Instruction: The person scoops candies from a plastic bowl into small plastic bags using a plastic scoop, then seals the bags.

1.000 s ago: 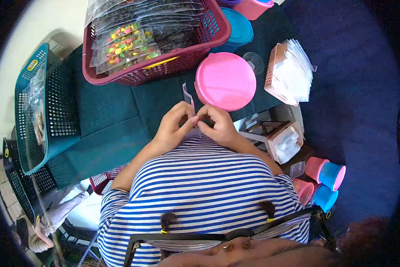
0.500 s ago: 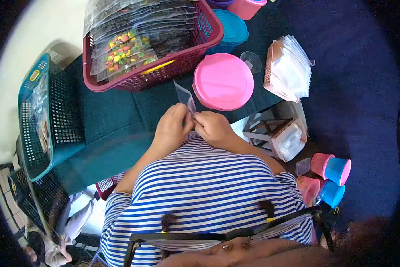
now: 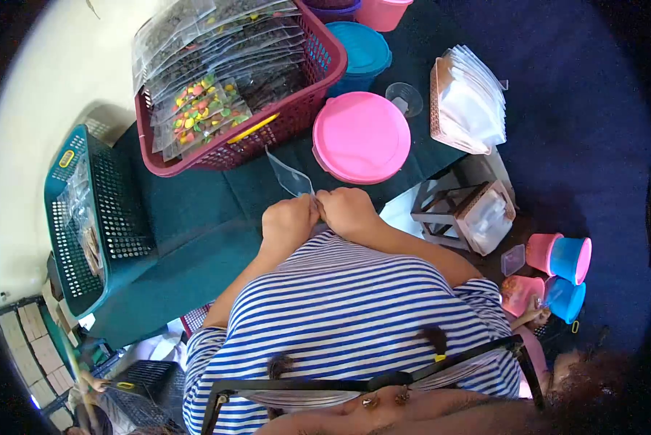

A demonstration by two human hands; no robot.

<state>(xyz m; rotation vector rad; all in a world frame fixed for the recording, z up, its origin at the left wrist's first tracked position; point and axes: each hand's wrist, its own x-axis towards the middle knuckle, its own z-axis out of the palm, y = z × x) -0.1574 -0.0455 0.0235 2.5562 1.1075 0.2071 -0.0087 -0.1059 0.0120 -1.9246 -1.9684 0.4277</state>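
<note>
Both hands meet in front of the striped shirt, at the near edge of the green-covered table (image 3: 195, 210). A clear plastic bag (image 3: 291, 176) sticks up from between them, its upper part leaning left. My left hand (image 3: 285, 221) is closed with its fingers pinched on the bag's edge. Right beside it, my right hand (image 3: 347, 210) also pinches the bag, knuckles up. Whether anything is inside the bag's lower part is hidden by the hands. Just beyond them stands a round tub with a pink lid (image 3: 362, 136).
A maroon basket (image 3: 195, 165) holds filled bags, some with colourful sweets. At left is a green basket (image 3: 126, 217). Blue tub (image 3: 358, 51) stands behind the pink lid. White packets fill a small basket (image 3: 436, 101). Another person's hand (image 3: 534, 315) shows near tubs at lower right.
The view has shifted slightly. Both hands still pinch the bag, which leans further left and shows more of its face. Another person's hand has appeared by the tubs at lower right.
</note>
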